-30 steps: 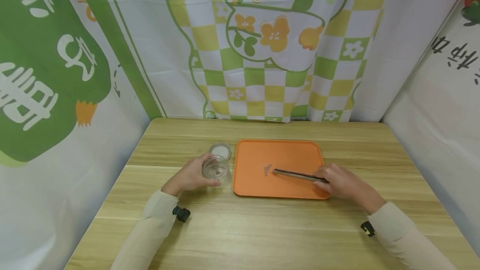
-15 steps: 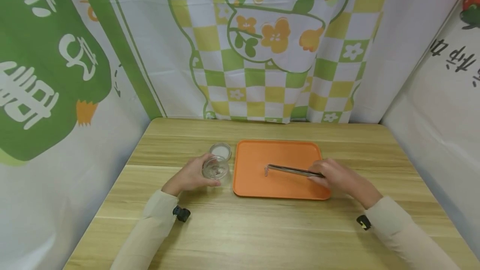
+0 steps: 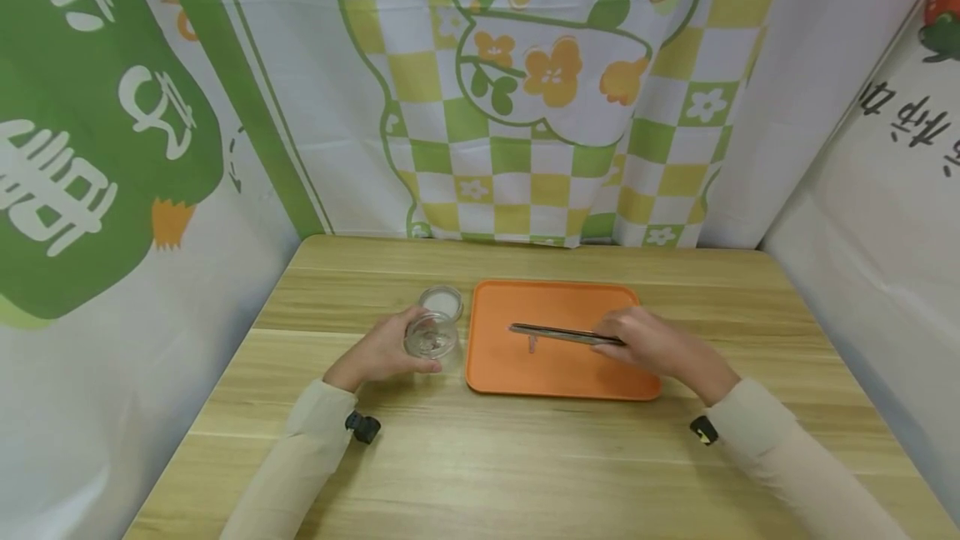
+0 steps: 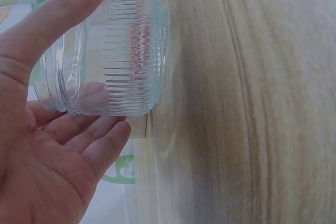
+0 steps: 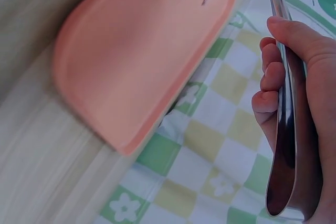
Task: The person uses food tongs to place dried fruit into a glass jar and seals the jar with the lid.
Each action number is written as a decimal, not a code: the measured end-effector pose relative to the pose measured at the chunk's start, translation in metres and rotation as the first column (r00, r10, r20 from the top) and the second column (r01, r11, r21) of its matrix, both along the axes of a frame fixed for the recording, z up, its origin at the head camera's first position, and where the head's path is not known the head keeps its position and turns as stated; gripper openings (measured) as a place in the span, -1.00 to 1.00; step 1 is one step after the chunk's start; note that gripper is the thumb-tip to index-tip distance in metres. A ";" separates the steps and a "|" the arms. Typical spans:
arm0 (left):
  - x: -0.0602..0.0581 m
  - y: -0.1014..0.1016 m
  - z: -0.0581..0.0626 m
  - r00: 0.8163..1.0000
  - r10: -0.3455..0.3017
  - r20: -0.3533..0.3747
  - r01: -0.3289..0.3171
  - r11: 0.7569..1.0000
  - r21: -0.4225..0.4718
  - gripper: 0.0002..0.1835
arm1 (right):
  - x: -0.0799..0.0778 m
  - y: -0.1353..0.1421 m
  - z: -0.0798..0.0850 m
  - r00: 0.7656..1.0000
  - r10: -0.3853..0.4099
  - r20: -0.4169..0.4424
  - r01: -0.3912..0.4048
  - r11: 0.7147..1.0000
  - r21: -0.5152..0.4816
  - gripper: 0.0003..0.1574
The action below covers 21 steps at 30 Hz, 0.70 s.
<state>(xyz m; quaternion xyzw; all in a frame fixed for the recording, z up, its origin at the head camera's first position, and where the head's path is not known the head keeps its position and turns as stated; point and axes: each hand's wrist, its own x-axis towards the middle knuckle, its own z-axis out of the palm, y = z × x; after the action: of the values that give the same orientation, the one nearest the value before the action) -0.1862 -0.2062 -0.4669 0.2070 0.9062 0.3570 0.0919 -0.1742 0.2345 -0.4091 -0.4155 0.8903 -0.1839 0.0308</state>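
Note:
My left hand (image 3: pixel 382 348) holds a clear ribbed glass jar (image 4: pixel 131 51) between thumb and fingers, low over the table just left of the orange tray (image 3: pixel 495 377). Seen from above, some small greyish bits show in the jar's bottom. Over the tray, my right hand (image 3: pixel 648 344) grips long metal tongs (image 5: pixel 289 114), fingers wrapped round both arms, tips pointing left. Beneath the tongs lie small thin greyish pieces (image 3: pixel 532 345), screw-like in the right wrist view. I cannot tell whether the tips hold a piece.
A round lid (image 3: pixel 441 302) with a pale inside lies behind the jar, left of the tray. The wooden table (image 3: pixel 510 465) ends at a checkered, flower-printed cloth (image 3: pixel 551 190) at the back. Printed fabric also hangs on both sides.
My right hand has carried the tongs left across the tray, their tips passing the small pieces. The slanted piece no longer shows where it lay. My left hand and the jar stay put.

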 end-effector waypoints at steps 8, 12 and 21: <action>0.000 0.000 0.001 1.000 -0.004 0.003 0.004 1.000 -0.006 -0.03 | -0.004 -0.024 0.007 0.996 0.066 -0.066 -0.068 0.997 -0.028 -0.79; 0.000 0.000 0.001 1.000 -0.007 0.002 0.007 1.000 -0.005 -0.02 | -0.007 -0.038 0.011 0.993 0.092 -0.078 -0.095 0.995 -0.027 -0.76; 0.000 -0.001 -0.001 1.000 0.000 -0.003 0.000 1.000 -0.006 -0.03 | -0.014 -0.065 0.019 0.983 0.149 -0.104 -0.149 0.989 0.009 -0.79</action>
<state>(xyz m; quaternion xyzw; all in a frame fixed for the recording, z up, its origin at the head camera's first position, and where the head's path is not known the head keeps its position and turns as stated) -0.1864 -0.2070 -0.4680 0.2073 0.9075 0.3539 0.0911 -0.1883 0.1694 -0.3905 -0.4899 0.8573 -0.1583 -0.0018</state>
